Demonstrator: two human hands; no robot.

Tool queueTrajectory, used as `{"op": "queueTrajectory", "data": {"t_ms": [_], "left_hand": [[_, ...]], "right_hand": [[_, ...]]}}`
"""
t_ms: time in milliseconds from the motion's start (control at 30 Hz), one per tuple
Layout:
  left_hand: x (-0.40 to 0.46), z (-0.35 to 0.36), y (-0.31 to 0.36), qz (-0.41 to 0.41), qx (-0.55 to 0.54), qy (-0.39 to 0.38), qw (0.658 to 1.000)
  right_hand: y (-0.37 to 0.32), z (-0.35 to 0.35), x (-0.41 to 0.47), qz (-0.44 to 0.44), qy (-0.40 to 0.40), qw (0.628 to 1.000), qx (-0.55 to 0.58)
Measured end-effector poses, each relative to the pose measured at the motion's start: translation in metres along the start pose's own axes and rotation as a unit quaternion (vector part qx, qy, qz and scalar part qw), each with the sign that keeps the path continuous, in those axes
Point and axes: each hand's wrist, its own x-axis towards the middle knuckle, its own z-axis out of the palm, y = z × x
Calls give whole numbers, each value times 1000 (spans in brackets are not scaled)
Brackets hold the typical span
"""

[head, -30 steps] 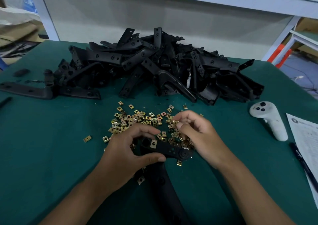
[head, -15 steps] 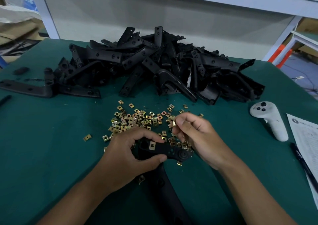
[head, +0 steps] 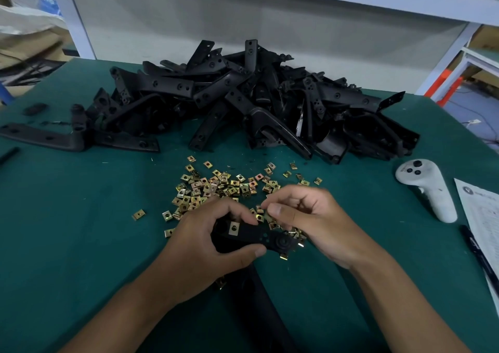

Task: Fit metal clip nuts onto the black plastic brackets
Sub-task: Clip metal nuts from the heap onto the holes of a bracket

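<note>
I can't see what my right hand (head: 310, 223) pinches; its fingers (head: 280, 212) blur and cover it. My left hand (head: 205, 247) hides much of the bracket (head: 256, 237), whose long arm runs off the bottom edge. The paper (head: 479, 217) and pen (head: 478, 255) at the worktop's (head: 67, 217) right edge are cropped.

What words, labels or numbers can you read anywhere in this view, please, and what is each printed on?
None can be read.
Printed sheet at the right table edge: a round logo and text lines, too small and blurred.
White bag at top left: blue printing, cut off and blurred.
White controller: no readable markings.
</note>
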Motion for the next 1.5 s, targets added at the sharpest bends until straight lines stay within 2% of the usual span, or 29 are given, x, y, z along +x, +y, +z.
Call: {"op": "queueTrajectory", "data": {"t_ms": [333, 500, 900, 1500], "left_hand": [[1, 0, 1, -6, 13, 36, 999], [1, -1, 2, -12, 6, 33, 999], [0, 1, 3, 3, 16, 30, 999], [0, 4, 7, -7, 16, 41, 999]], "right_hand": [[-3, 5, -1, 13, -27, 999, -16], [-2, 4, 0, 0, 9, 1000, 11], [-3, 9, -1, 10, 2, 1000, 1], [-1, 19, -1, 45, 50, 997, 31]]}}
